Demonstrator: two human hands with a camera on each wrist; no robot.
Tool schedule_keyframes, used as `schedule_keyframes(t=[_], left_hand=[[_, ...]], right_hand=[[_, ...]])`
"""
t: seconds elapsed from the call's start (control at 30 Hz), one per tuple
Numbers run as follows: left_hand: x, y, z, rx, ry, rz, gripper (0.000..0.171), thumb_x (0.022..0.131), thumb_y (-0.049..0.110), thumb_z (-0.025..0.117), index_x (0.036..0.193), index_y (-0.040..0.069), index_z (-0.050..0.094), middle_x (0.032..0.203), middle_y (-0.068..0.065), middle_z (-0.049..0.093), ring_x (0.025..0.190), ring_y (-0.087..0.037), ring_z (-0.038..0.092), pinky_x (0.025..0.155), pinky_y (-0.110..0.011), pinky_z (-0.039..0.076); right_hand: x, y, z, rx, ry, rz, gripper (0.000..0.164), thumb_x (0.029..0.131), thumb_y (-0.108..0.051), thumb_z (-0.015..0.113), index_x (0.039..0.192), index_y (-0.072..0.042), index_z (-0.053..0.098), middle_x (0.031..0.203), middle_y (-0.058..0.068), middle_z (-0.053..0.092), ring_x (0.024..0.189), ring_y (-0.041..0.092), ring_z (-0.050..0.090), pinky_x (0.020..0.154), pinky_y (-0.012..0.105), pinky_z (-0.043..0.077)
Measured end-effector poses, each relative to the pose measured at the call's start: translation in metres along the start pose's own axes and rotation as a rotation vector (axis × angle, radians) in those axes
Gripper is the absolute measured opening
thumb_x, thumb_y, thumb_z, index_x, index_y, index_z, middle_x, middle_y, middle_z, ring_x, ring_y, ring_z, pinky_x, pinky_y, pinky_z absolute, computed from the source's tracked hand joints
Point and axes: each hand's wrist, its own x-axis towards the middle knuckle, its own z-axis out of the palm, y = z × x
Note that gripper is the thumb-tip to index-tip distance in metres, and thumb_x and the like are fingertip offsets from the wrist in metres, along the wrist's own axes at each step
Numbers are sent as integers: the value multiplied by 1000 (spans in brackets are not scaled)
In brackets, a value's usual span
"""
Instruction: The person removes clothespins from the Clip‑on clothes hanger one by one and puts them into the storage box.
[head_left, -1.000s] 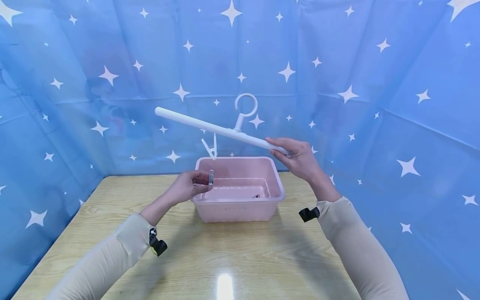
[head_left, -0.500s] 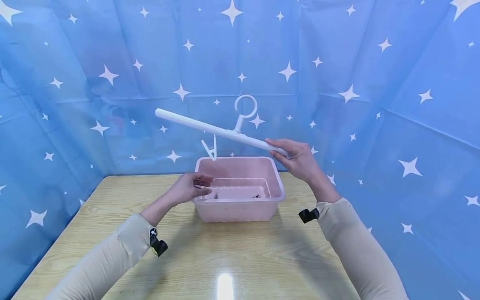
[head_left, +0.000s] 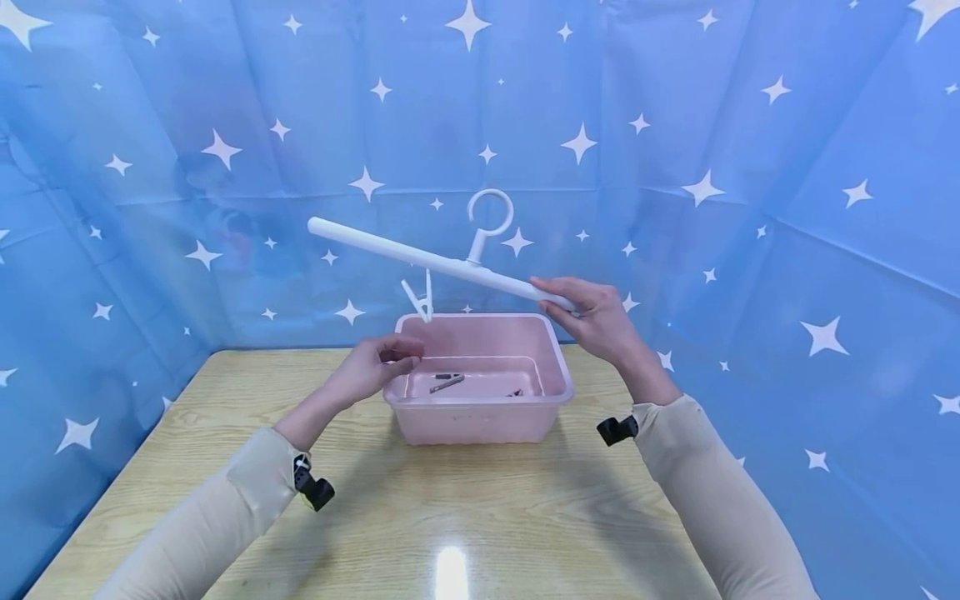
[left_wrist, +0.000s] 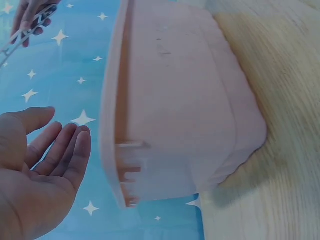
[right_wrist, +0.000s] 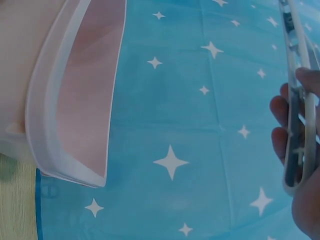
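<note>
My right hand [head_left: 592,321] grips one end of a white plastic hanger [head_left: 390,247], which tilts up to the left above the basin and has a round hook. The right wrist view shows the hanger's hollow underside [right_wrist: 295,120] between fingers and thumb. A small white V-shaped clip [head_left: 422,298] hangs below the bar. My left hand [head_left: 375,367] holds nothing, its relaxed fingers at the left rim of a pink basin [head_left: 480,421]; the left wrist view shows its bare palm [left_wrist: 40,185]. A thin grey clip-like piece [head_left: 447,382] lies on the basin floor.
A small dark object [head_left: 514,392] lies on the basin's floor, toward the right. The basin stands on a light wooden table [head_left: 480,517]. Behind and at both sides hangs a blue star-printed curtain [head_left: 645,167].
My left hand has let go of the small grey piece, which now lies in the basin. It then shifted slightly left. The right hand and hanger stay almost still.
</note>
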Motion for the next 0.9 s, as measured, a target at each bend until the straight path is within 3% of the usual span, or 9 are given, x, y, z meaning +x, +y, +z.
schedule_keyframes(t=[0.17, 0.4, 0.57, 0.77, 0.9], left_hand=[[-4, 6, -11, -95, 6, -17, 34, 100, 27, 63, 132, 15, 64, 129, -10, 67, 118, -28, 64, 101, -48, 51], [-5, 16, -21, -261, 22, 45, 35, 104, 21, 54, 135, 5, 60, 130, -16, 65, 122, -27, 64, 97, -34, 54], [-7, 28, -25, -403, 12, 58, 36, 108, 18, 45, 136, -2, 55, 133, -22, 61, 120, -21, 64, 100, -32, 53], [-10, 37, -28, -592, 10, 64, 39, 110, 22, 40, 135, -6, 51, 119, -6, 67, 111, -11, 68, 101, -31, 52], [-11, 40, -30, -736, -14, 100, 31, 110, 23, 40, 125, 3, 57, 112, 0, 70, 110, -13, 69, 100, -30, 53]], right_hand=[[2, -1, 2, 17, 2, -23, 38, 84, 6, 75, 119, -7, 73, 111, 11, 76, 73, 7, 56, 57, 18, 34], [4, -4, 4, 8, -24, 7, 38, 86, 1, 75, 122, -9, 72, 114, 10, 75, 80, 8, 61, 59, 19, 37], [4, -5, 5, -11, -33, 23, 38, 87, -1, 75, 123, -11, 72, 115, 9, 75, 81, 8, 61, 59, 23, 40], [6, -5, 7, -1, -36, 17, 38, 87, -1, 75, 123, -11, 72, 115, 9, 75, 76, 8, 58, 58, 19, 37], [8, -6, 9, 0, -34, 11, 38, 87, -2, 75, 124, -12, 72, 115, 9, 75, 77, 8, 58, 59, 19, 38]])
